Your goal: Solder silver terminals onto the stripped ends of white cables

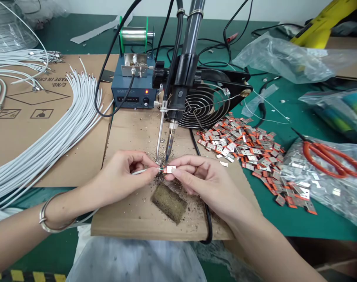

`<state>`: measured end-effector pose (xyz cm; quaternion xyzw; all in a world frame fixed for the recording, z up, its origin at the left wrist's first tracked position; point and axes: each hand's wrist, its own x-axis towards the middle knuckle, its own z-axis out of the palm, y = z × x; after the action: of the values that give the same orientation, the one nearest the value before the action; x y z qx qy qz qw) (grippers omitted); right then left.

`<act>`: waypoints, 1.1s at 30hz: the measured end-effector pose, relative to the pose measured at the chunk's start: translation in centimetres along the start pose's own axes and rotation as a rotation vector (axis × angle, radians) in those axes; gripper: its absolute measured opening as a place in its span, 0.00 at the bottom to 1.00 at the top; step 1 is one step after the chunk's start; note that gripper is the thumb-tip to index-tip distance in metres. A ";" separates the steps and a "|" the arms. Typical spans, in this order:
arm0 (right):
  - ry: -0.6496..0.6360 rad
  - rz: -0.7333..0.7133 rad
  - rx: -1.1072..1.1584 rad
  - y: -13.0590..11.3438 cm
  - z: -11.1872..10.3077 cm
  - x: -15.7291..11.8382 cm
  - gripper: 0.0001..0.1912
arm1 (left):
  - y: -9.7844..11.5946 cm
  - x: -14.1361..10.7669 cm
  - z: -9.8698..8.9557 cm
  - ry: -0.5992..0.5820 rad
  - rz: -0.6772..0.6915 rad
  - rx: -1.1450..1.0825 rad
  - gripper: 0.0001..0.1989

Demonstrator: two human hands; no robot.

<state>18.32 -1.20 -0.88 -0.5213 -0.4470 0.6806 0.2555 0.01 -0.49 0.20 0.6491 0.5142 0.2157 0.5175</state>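
Between thumb and fingers, my left hand pinches the end of a white cable, its thin coloured wires reaching to the right. My right hand holds a USB connector with a metal shell and an orange-red rear part. The wire ends meet the connector's rear right under the tip of a soldering iron, which is fixed in a stand. Beside the tip comes down a bent metal solder feed tube. Whether the tip touches the joint I cannot tell. Below the hands lies a dirty brown sponge.
A blue solder feeder with a solder spool stands behind, next to a fan with a wire guard. Many white cables lie left on cardboard. On the right are a pile of USB connectors and orange-handled scissors on a plastic bag.
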 end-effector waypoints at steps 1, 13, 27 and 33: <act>0.009 0.003 0.004 0.0 0.0 0.0 0.28 | 0.0 0.0 0.0 0.000 -0.003 0.003 0.11; 0.154 -0.051 -0.173 1.5 0.8 0.5 0.32 | -0.1 0.1 0.0 -0.026 0.003 0.033 0.09; 0.147 -0.040 -0.196 1.1 0.7 0.5 0.29 | -0.3 0.1 0.2 -0.021 0.030 0.038 0.10; 0.049 -0.017 -0.102 0.4 0.3 0.2 0.27 | -0.2 0.1 0.2 -0.002 0.026 0.033 0.10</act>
<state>18.05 -1.35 -1.33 -0.5464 -0.4790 0.6417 0.2452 0.06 -0.51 -0.08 0.6645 0.5085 0.2132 0.5043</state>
